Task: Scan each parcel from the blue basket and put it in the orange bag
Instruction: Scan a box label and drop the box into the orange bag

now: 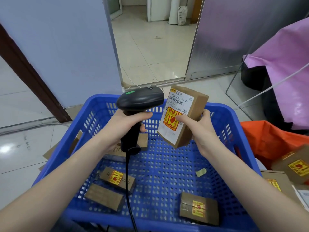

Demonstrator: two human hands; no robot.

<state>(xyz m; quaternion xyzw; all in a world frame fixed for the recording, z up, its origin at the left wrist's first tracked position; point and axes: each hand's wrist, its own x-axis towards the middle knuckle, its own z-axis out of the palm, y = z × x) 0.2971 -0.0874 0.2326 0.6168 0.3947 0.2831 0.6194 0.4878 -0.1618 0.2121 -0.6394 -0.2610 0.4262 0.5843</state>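
Head view: left hand [127,122] hides scanner [139,101] grip.

I see a matt brown cardboard parcel [184,114] with a smooth paper label, a perforated blue plastic basket [222,131], a black plastic scanner [140,99], and glossy floor tiles [20,144].

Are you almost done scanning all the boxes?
Partly. A few parcels already lie in the orange bag. The right hand holds one parcel up to the scanner gripped by the left hand. At least four more boxes wait in the blue basket.
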